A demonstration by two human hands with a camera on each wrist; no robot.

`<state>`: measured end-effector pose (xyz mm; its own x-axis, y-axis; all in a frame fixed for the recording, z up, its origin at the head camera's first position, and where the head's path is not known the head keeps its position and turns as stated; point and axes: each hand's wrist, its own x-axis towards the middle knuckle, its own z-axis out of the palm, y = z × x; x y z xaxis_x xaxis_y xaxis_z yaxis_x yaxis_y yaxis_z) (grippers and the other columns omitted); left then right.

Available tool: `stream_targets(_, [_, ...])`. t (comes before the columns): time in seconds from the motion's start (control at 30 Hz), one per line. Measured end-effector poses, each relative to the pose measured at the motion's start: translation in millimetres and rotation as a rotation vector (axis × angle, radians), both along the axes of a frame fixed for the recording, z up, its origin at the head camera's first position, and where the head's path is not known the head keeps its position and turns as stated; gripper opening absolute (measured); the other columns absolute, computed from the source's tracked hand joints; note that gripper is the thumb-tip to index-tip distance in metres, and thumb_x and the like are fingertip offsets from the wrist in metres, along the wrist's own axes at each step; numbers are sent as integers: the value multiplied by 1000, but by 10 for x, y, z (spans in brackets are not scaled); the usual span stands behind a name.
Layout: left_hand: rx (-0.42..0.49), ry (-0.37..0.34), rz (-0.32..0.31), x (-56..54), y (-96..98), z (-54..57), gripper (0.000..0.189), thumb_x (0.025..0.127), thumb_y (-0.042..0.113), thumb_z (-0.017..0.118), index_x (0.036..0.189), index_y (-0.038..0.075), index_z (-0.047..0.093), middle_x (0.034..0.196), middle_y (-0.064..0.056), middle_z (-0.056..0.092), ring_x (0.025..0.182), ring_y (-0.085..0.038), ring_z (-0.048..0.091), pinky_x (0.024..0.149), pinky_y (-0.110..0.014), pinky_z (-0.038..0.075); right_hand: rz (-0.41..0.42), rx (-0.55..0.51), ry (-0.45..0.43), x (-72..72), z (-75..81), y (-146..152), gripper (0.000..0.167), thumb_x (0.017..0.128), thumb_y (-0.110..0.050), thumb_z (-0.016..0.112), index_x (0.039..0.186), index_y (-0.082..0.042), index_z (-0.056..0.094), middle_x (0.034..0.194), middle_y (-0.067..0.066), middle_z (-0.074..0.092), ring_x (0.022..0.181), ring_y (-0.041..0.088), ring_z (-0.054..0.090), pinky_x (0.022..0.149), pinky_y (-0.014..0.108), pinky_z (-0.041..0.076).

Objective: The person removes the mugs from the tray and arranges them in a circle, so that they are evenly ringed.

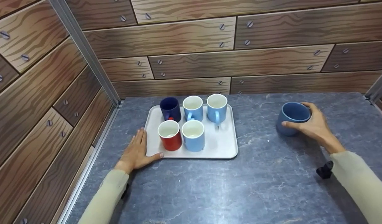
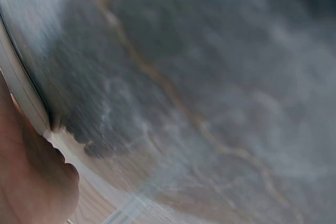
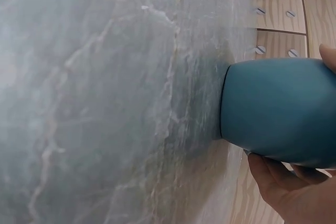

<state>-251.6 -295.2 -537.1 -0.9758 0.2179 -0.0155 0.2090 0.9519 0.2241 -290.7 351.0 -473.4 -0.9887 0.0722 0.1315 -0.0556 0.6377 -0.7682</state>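
Note:
My right hand point(image 1: 317, 127) grips a blue cup point(image 1: 292, 119) round its side, thumb at the front and fingers behind. In the right wrist view the blue cup point(image 3: 278, 111) seems to stand upright on the table, its base at the surface. My left hand point(image 1: 137, 152) lies along the left edge of a white tray point(image 1: 220, 146), fingers straight and thumb at the front corner. On the tray stand a dark blue mug point(image 1: 176, 114), a red mug point(image 1: 172, 141) and three light blue mugs point(image 1: 194, 141), all upright.
The grey marbled table point(image 1: 209, 186) meets a wood-patterned wall point(image 1: 184, 67) at the back. Another wood-patterned panel point(image 1: 38, 124) bounds the left side, with a metal rail point(image 1: 82, 174) along its foot. Table surface lies between the tray and the blue cup.

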Motion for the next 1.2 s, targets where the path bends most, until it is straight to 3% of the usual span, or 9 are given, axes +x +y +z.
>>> stream_targets(0.2, [2, -3, -3, 2, -1, 5, 135, 86, 86, 60, 167, -10, 9, 176, -31, 8, 165, -45, 9, 135, -56, 15, 11, -6, -15, -4, 8, -1, 120, 80, -41, 96, 166, 3, 24, 156, 38, 41, 142, 55, 42, 115, 75, 36])
stream_targets(0.4, [-1, -11, -1, 0, 9, 33, 136, 86, 88, 58, 167, -9, 8, 176, -30, 8, 165, -45, 9, 135, -57, 15, 26, 68, -53, 68, 98, 30, 127, 83, -47, 92, 170, 0, 13, 163, 42, 30, 145, 63, 35, 113, 81, 33])
stream_targets(0.57, [-2, -15, 3, 21, 8, 40, 135, 87, 86, 59, 167, -9, 8, 176, -30, 7, 165, -45, 8, 135, -56, 14, 3, 115, -29, 153, 215, -2, 124, 84, -51, 89, 169, 2, 16, 164, 41, 31, 143, 65, 38, 112, 79, 36])
stream_targets(0.87, [10, 1, -12, 9, 6, 26, 133, 87, 84, 61, 166, -11, 10, 175, -32, 9, 165, -46, 9, 135, -57, 15, -30, 55, 71, 293, 545, -171, 112, 88, -50, 86, 167, 1, 25, 162, 35, 40, 144, 62, 41, 112, 77, 40])
stream_targets(1.03, [4, -3, -13, 14, 3, 20, 134, 88, 84, 61, 166, -11, 10, 175, -32, 8, 165, -46, 9, 135, -57, 15, 32, -4, 147, 301, 659, -399, 102, 86, -38, 91, 162, 0, 36, 155, 32, 49, 141, 60, 47, 113, 74, 41])
stream_targets(1.2, [25, 26, -18, 27, -1, 12, 134, 87, 84, 62, 166, -13, 13, 174, -34, 12, 163, -49, 13, 134, -60, 17, 144, -55, 189, 287, 660, -735, 96, 83, -28, 94, 157, 3, 41, 152, 30, 53, 139, 54, 52, 117, 70, 41])
